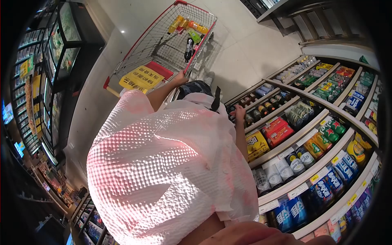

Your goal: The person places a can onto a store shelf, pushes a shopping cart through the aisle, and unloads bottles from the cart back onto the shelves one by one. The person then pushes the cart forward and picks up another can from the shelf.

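Observation:
My left hand is wrapped round the end of the handle of a wire shopping cart with red trim. In the cart lie several bottles: yellow ones, an orange bottle, a green bottle and a dark bottle. A yellow sign with printed characters hangs at the handle. My right hand is beside the shelf, close to a row of small dark bottles. Its fingers look partly spread, with nothing visible in them; whether they touch a bottle cannot be told.
A tiered shelf on the right holds drink cans and boxed packs, among them a red pack and a yellow pack. A dark display case stands on the left. Pale floor tiles lie beyond the cart.

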### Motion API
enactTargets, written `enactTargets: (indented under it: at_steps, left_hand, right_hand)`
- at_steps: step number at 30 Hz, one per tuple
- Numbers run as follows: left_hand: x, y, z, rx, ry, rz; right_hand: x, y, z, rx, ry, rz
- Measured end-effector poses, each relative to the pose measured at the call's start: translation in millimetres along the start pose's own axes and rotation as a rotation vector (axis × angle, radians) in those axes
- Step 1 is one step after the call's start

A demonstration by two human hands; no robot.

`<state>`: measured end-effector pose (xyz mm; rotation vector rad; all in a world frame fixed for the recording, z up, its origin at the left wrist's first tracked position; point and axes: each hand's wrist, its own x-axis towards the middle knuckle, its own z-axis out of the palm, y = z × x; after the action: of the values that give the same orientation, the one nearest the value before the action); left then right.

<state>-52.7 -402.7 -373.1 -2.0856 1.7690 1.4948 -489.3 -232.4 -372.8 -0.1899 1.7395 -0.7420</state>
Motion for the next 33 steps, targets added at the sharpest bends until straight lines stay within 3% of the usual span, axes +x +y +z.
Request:
enactTargets:
  at_steps: [2, 6, 9, 10, 13, 14, 17, 19, 22, 26, 29, 33]
  left_hand:
    - [-37.6, -13.0, -15.5, 0.027, 0.076, 0.225]
    - [-127.2, -2.2, -51.8, 0.438, 0.151, 0.32]
    - [-200.7, -47.2, -62.9, 0.586, 0.35, 0.455]
    - [-213.8, -68.0, -60.1, 0.562, 0.383, 0.501]
    - [-236.2, -71.5, -55.7, 0.602, 0.371, 0.597]
    - [-241.1, -68.8, -49.0, 0.541, 0.451, 0.557]
    - [-251.1, -56.4, -27.7, 0.574, 0.601, 0.588]
    - [-254.9, -64.5, -19.5, 0.442, 0.622, 0.583]
    - [-263.9, -68.8, -20.9, 0.376, 0.648, 0.442]
    - [-272.7, -76.5, -30.5, 0.326, 0.607, 0.406]
    - [-268.7, -97.2, -32.9, 0.208, 0.457, 0.319]
    - [-274.4, -115.3, -49.8, 0.262, 0.418, 0.34]
  right_hand:
    - [-22.5, 30.7, 7.4, -0.063, -0.008, -0.001]
    - [-51.6, 76.3, 28.6, -0.42, 0.053, -0.097]
    - [-18.5, 200.8, 38.3, -0.261, -0.053, -0.398]
    - [-40.4, 199.7, 45.1, 0.012, -0.233, -0.258]
    - [-58.1, 227.6, 62.4, -0.348, -0.201, -0.363]
    - [-78.0, 228.4, 69.9, -0.387, -0.185, -0.218]
    - [-84.1, 263.3, 80.5, -0.556, -0.049, -0.104]
    - [-62.4, 292.4, 75.1, -0.646, -0.156, -0.327]
    - [-92.8, 248.4, 92.7, -0.741, -0.102, -0.245]
    - [-123.9, 216.0, 121.8, -0.658, -0.109, -0.231]
    - [-148.8, 205.3, 145.0, -0.59, -0.086, -0.222]
    - [-141.4, 255.0, 160.6, -0.533, -0.106, -0.356]
